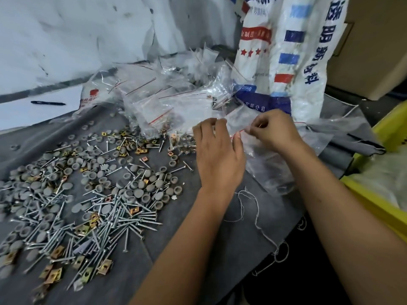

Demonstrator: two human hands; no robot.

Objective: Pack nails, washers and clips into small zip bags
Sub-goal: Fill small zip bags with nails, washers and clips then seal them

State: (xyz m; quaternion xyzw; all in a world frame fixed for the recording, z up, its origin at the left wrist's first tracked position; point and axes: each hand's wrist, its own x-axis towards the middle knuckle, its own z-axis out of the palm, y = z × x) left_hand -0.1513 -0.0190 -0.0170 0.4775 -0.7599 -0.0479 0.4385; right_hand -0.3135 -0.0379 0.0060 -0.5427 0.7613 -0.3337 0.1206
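Your 2 hands meet over a small clear zip bag point(239, 123) with a red seal line, and that bag is the landmark for everything else here. Your left hand point(217, 150) lies over the bag's left end, fingers bent down onto the plastic and thumb reaching toward the red line, so it grasps the bag. Your right hand point(273, 130) pinches the bag's top edge at the red line between thumb and curled fingers. What the bag holds is hidden by your hands.

Just left of the bag lies a filled zip bag point(181, 142) of mixed hardware. Behind and left of the bag sits a heap of more clear zip bags point(167, 91). Further left and nearer to you, loose stock spreads across the grey cloth point(220, 249): silver nails point(123, 225), grey round washers point(138, 192) and brass-coloured clips point(54, 275), all mingled.

Directly behind the bag stands a tall white woven sack point(293, 51) with blue and red print. Far left of the bag, a black pen point(48, 103) rests on a white sheet point(33, 111). To the right of the bag is a yellow bin point(387, 194).
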